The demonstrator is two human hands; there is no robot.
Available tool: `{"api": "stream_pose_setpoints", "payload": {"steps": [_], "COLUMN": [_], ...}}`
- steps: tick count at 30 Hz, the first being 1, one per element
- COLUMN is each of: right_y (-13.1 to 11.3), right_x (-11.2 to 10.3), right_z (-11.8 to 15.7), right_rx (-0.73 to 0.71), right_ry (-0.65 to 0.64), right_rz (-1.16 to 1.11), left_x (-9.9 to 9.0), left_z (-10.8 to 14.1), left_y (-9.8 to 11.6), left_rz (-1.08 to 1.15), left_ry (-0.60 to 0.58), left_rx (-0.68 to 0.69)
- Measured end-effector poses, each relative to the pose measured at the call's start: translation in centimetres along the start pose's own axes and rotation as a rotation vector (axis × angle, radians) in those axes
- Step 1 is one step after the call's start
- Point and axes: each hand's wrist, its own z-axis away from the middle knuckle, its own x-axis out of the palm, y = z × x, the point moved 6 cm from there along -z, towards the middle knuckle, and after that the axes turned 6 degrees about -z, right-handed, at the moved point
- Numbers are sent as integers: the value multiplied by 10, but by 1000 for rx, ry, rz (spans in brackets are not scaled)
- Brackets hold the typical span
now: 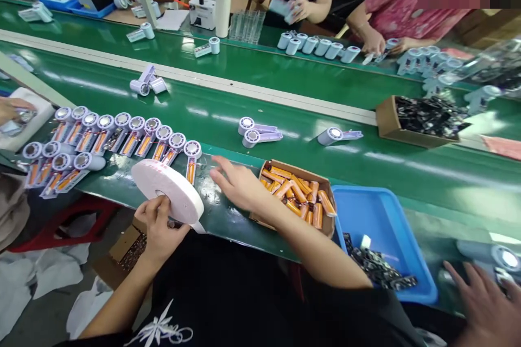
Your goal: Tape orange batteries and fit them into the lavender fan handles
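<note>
A large white roll of tape [175, 190] is gripped in my left hand [160, 227], the fingers at its core and lower face; a short loose end hangs at its lower right. My right hand [234, 181] hovers over the bench edge with its fingers apart and nothing in it, just left of a cardboard box [264, 222] of orange battery cells [299, 190]. Left of the roll stand rows of lilac fan units [152, 126], opened to show orange cells inside. One such unit [192, 152] is right behind the roll.
Lilac units [254, 133] lie on the green conveyor [203, 97]. On the right are a blue tray [366, 206] with black parts and a cardboard box [393, 127] of black parts. A neighbour's hand [484, 298] is at lower right; other people work across the belt.
</note>
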Motion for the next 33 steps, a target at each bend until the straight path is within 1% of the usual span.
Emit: {"api": "stream_pose_setpoints", "payload": {"steps": [2, 3, 4, 6, 7, 8, 9, 10, 12, 13, 14, 15, 17, 19, 21, 23, 25, 28, 31, 33], "right_y": [14, 20, 24, 29, 32, 35, 41, 48, 69, 80, 91, 102, 123, 138, 145, 148, 150, 147, 143, 142], "right_x": [15, 27, 39, 56, 60, 59, 53, 40, 3, -17, -35, -50, -68, -76, -78, -77, -75, -77, -87, -96], "right_z": [47, 68, 85, 109, 117, 123, 128, 131, 137, 137, 135, 130, 117, 105, 99, 99, 102, 105, 100, 101], "right_rx": [14, 18, 3, -64, -107, -143, -165, -170, -131, -98, -59, -16, 58, 70, 12, -37, -43, 1, 51, 61], "right_ry": [-131, -176, -190, -123, -72, -16, 53, 142, 331, 389, 405, 372, 223, 105, 62, 51, 35, 53, 122, 156], "right_rz": [-352, -461, -531, -542, -501, -445, -376, -292, -86, 40, 176, 307, 503, 600, 636, 642, 633, 571, 437, 355], "left_x": [1, 3, 5, 9, 10, 10, 10, 10, 13, 17, 23, 30, 46, 60, 68, 69, 66, 67, 75, 77], "left_z": [-11, -19, -26, -43, -52, -60, -68, -75, -84, -86, -87, -87, -84, -80, -77, -75, -73, -73, -75, -75], "left_y": [11, 18, 27, 43, 50, 57, 63, 69, 80, 85, 89, 93, 98, 99, 97, 95, 91, 84, 81, 82], "left_rz": [21, 36, 58, 115, 146, 174, 196, 212, 234, 243, 248, 250, 242, 226, 213, 211, 216, 218, 227, 235], "left_ry": [1, -4, -10, -16, -14, -6, 8, 20, 28, 20, -3, -32, -104, -185, -226, -224, -195, -150, -136, -143], "left_rx": [43, 81, 125, 196, 220, 239, 256, 273, 322, 344, 359, 370, 370, 347, 331, 343, 380, 417, 460, 480]}}
